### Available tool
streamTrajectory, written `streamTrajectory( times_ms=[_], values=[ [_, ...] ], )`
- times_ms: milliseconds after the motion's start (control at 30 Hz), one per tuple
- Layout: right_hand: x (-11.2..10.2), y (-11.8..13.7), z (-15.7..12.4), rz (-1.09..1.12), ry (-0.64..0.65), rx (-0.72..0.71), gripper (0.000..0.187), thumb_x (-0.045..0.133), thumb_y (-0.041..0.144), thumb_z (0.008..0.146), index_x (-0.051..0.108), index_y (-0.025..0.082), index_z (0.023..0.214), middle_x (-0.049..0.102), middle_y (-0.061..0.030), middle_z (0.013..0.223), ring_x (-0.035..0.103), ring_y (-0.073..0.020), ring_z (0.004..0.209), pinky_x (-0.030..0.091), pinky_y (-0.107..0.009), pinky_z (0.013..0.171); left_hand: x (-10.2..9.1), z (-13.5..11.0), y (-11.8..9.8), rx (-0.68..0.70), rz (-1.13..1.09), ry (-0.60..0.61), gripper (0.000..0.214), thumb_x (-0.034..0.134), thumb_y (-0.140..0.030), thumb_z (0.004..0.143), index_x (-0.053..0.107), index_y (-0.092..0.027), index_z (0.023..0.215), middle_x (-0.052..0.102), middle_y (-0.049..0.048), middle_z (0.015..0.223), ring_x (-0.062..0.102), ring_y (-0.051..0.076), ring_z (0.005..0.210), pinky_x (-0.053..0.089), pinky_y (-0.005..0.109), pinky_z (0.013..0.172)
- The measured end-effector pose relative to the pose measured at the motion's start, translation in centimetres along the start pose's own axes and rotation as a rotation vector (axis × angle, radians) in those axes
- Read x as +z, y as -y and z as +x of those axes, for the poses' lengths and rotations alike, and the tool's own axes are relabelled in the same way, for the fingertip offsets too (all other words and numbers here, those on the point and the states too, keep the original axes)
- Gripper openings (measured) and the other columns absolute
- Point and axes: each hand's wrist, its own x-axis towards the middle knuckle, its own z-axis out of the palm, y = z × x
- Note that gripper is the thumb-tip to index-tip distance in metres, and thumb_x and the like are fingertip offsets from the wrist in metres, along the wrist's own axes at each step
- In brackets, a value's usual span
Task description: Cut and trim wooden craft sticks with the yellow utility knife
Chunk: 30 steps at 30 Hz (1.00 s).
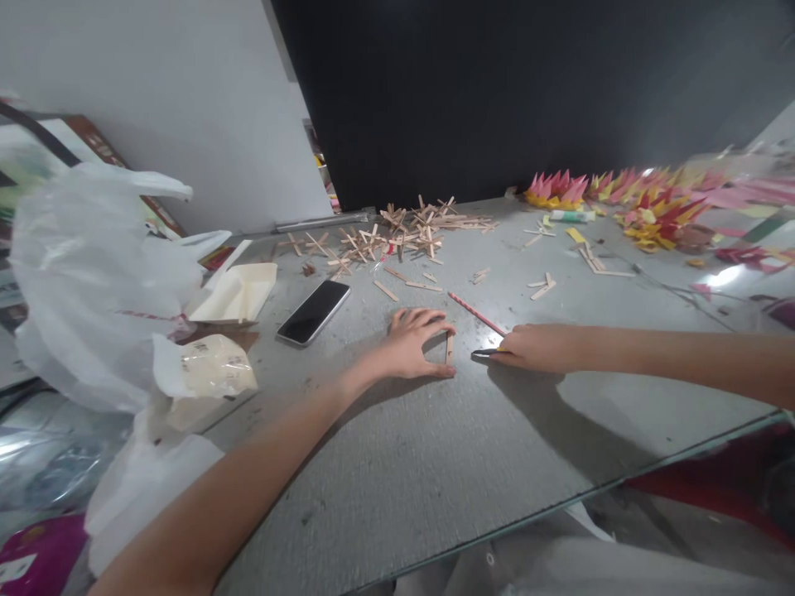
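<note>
My left hand (417, 345) rests on the grey table with its thumb and fingers curved around a short wooden stick (450, 349), which stands between the fingertips and thumb tip. In my right hand (532, 348) is a craft knife (490, 353); its dark tip points left toward the stick, a small gap away. A red patterned straw or thin rod (475, 313) lies just beyond the right hand, and its near end is hidden by the fingers. Several loose wooden sticks (423, 286) lie past the left hand.
A phone (315, 312) lies left of my left hand. Behind it are a white tray (261, 290) and plastic bags (99, 273). Heaped wooden stick crosses (410, 228) sit at the back. Pink and yellow folded-paper flowers (556, 190) fill the back right. The table's glass edge (559, 505) runs along the front.
</note>
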Motion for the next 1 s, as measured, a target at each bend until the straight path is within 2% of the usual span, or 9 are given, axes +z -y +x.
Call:
streamTrajectory(
  times_ms=[100,233,400,800,1000],
  values=[
    [-0.2,0.3,-0.3,-0.019,-0.052,-0.029,0.053,0.035,0.044,0.11,0.076,0.015,0.092,0.073,-0.011,0.077,0.067,-0.0186,0.066,0.035,-0.027,0.06,0.0,0.0,0.0,0.001,-0.003,-0.018,0.08,0.073,-0.081,0.072,0.064,-0.038,0.138,0.047,0.0072,0.16,0.032,0.04,0.151,0.011,0.064,0.124],
    [0.0,1.3,0.7,-0.066,-0.115,-0.019,0.054,0.037,0.047,0.11,0.076,0.015,0.092,0.074,-0.0125,0.079,0.07,-0.0209,0.07,0.037,-0.028,0.062,0.2,-0.1,0.0,0.005,0.01,-0.045,0.078,0.075,-0.08,0.072,0.066,-0.036,0.136,0.048,0.0072,0.16,0.033,0.038,0.15,0.012,0.063,0.124],
    [0.0,1.6,1.7,-0.03,-0.083,-0.02,0.057,0.034,0.049,0.11,0.076,0.015,0.094,0.075,-0.0126,0.081,0.071,-0.0232,0.072,0.038,-0.029,0.061,0.1,-0.2,-0.1,0.006,-0.011,-0.039,0.076,0.076,-0.078,0.072,0.066,-0.036,0.135,0.048,0.0072,0.16,0.033,0.039,0.15,0.012,0.063,0.124],
    [-0.7,2.3,1.7,-0.024,-0.052,0.019,0.059,0.035,0.051,0.11,0.077,0.015,0.091,0.072,-0.0122,0.075,0.068,-0.0213,0.063,0.039,-0.029,0.059,0.2,-0.2,-0.1,0.014,-0.02,-0.044,0.074,0.077,-0.076,0.073,0.066,-0.036,0.134,0.048,0.007,0.16,0.032,0.041,0.15,0.011,0.066,0.124],
    [-1.1,2.7,1.7,-0.05,-0.035,0.043,0.057,0.035,0.05,0.11,0.077,0.013,0.098,0.072,-0.0131,0.077,0.067,-0.0204,0.061,0.038,-0.028,0.057,0.4,-0.1,0.1,0.026,-0.009,-0.062,0.075,0.075,-0.079,0.073,0.065,-0.036,0.135,0.048,0.0076,0.159,0.033,0.039,0.15,0.013,0.065,0.123]
  ],
)
